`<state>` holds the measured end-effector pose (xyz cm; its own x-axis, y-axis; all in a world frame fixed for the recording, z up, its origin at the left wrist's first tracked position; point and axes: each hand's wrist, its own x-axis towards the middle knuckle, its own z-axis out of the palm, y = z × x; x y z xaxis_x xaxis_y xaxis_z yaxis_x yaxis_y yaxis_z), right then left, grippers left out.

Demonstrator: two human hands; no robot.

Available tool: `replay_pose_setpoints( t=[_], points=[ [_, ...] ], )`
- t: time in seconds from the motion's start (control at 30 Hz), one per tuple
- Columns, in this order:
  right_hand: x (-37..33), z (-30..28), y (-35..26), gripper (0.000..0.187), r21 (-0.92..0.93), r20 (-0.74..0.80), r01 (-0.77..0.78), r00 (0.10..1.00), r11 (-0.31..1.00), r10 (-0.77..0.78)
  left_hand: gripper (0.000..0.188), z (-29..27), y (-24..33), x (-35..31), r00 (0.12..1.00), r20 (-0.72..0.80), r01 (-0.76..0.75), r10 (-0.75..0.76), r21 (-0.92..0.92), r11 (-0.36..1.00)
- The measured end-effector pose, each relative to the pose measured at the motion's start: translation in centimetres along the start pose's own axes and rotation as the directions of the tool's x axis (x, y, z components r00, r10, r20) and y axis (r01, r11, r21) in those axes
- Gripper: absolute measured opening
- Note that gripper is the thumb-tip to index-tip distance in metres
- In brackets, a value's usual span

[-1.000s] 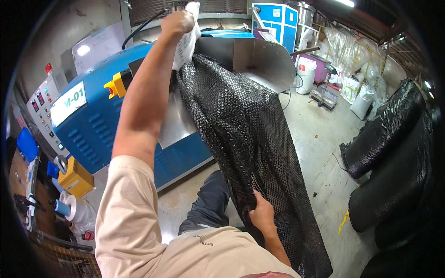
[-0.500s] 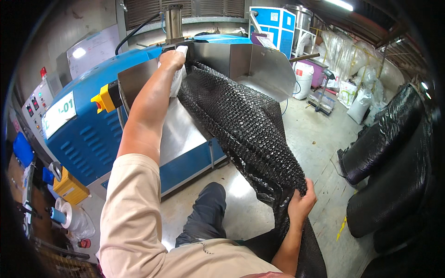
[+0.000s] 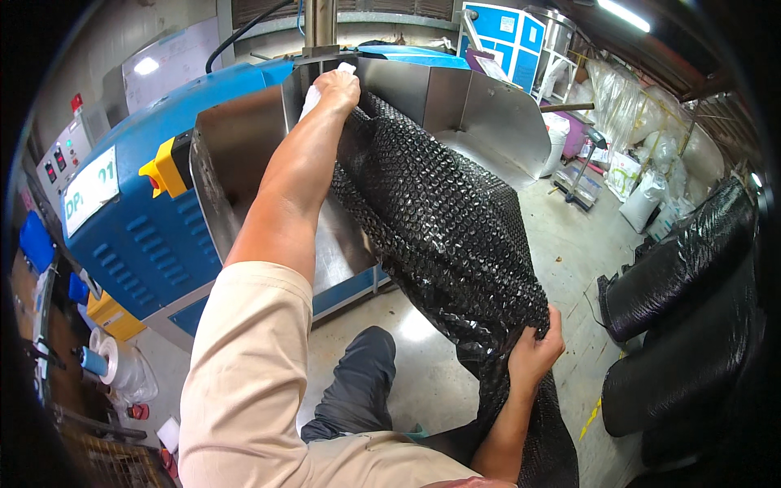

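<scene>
A long sheet of black bubble wrap (image 3: 455,220) runs from the metal feed trough (image 3: 342,236) of a blue machine down to the floor side at my right. My right hand (image 3: 537,350) is closed on its edge, where the wrap bunches up. At the far end of the trough, my left hand (image 3: 335,89) grips a crumpled white piece (image 3: 310,101), cloth or plastic I cannot tell which. This hand is beside the upper end of the bubble wrap, just under a metal column (image 3: 321,28). My left forearm hides part of the trough.
The blue machine (image 3: 154,244) carries a yellow switch box (image 3: 168,167) at the left. Large black rolls of bubble wrap (image 3: 683,260) stand at the right. White sacks (image 3: 643,203) and a platform scale (image 3: 576,187) are farther back. Clear film rolls (image 3: 122,358) lie lower left.
My left hand has shifted right, and less of the white piece shows below it. My right hand keeps hold of the bubble wrap, slightly lower. The view has turned a little.
</scene>
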<state>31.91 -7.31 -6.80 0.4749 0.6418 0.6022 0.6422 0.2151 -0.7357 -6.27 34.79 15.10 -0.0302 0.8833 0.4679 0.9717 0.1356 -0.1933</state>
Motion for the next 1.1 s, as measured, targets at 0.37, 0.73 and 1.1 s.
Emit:
replay_pose_setpoints(
  t=[0.37,0.73,1.1],
  points=[
    [-5.4,1.1,3.7,0.052,-0.043,0.182,-0.063,0.981,0.997,0.070,0.037,-0.2,-1.6,0.8,0.999,-0.025,0.019,-0.020,-0.045,0.999],
    [-11.8,1.0,3.6,0.105,-0.040,0.424,0.043,0.905,0.998,-0.022,0.038,0.6,-2.9,1.3,0.996,-0.072,0.040,-0.047,-0.098,0.994],
    [-10.4,0.8,5.2,0.069,-0.008,0.374,0.000,0.927,1.000,0.004,0.024,4.1,3.0,2.8,0.982,-0.187,0.010,0.011,0.109,0.994]
  ],
)
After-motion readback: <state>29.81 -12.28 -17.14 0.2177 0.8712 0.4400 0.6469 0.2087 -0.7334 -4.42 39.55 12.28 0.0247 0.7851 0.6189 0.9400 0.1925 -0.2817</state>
